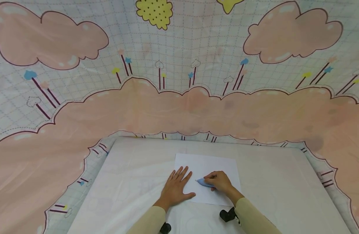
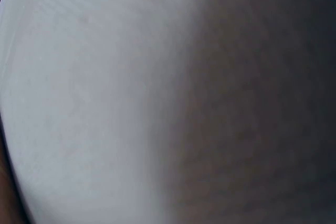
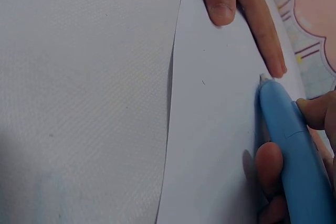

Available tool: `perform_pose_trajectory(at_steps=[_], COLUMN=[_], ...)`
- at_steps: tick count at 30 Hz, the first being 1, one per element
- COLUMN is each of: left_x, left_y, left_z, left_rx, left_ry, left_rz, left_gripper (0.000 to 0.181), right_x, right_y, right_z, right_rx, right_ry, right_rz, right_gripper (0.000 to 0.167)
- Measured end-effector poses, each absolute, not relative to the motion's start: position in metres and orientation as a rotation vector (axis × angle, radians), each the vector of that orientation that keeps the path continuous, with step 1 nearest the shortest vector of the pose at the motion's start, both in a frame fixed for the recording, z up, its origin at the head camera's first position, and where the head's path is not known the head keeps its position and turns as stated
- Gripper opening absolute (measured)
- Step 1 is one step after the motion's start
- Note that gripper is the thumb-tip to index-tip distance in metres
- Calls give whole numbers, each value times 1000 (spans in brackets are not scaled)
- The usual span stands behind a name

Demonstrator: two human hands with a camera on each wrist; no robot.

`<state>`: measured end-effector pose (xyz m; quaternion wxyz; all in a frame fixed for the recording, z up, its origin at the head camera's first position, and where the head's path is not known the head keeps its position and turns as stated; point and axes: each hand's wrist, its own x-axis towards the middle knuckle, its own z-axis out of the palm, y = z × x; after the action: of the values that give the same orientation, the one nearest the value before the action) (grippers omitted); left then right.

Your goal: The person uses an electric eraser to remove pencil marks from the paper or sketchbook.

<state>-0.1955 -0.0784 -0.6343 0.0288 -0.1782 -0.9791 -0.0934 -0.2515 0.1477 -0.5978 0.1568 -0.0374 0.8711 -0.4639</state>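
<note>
A sheet of white paper [image 1: 208,164] lies on the white-covered table. My left hand [image 1: 175,188] rests flat on its left part with the fingers spread. In my right hand [image 1: 220,182] I grip a thick, light-blue pen-shaped tool [image 3: 294,145], its small whitish tip pointing left toward the left hand's fingers [image 3: 262,35]. In the right wrist view the tip is at or just over the paper; contact cannot be told. A few tiny dark marks or specks show on the sheet. The left wrist view is mostly a blurred pale surface and dark shadow.
The white table cover [image 1: 132,162] stretches around the paper on all sides. Behind it hangs a cloth backdrop [image 1: 179,110] printed with clouds and stars. Black wrist devices [image 1: 227,214] sit near both cuffs, close to the table.
</note>
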Motion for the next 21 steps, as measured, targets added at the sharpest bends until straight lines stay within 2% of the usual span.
perform_pose_trajectory(at_steps=[21], left_x=[-197], left_y=[-79], left_z=[-634], left_rx=[-540], left_ry=[-3053], left_rz=[-298], left_gripper=[89], right_x=[-252], right_y=[148], right_z=[-598], right_rx=[-128], right_ry=[2481], right_rz=[-1343], right_gripper=[11])
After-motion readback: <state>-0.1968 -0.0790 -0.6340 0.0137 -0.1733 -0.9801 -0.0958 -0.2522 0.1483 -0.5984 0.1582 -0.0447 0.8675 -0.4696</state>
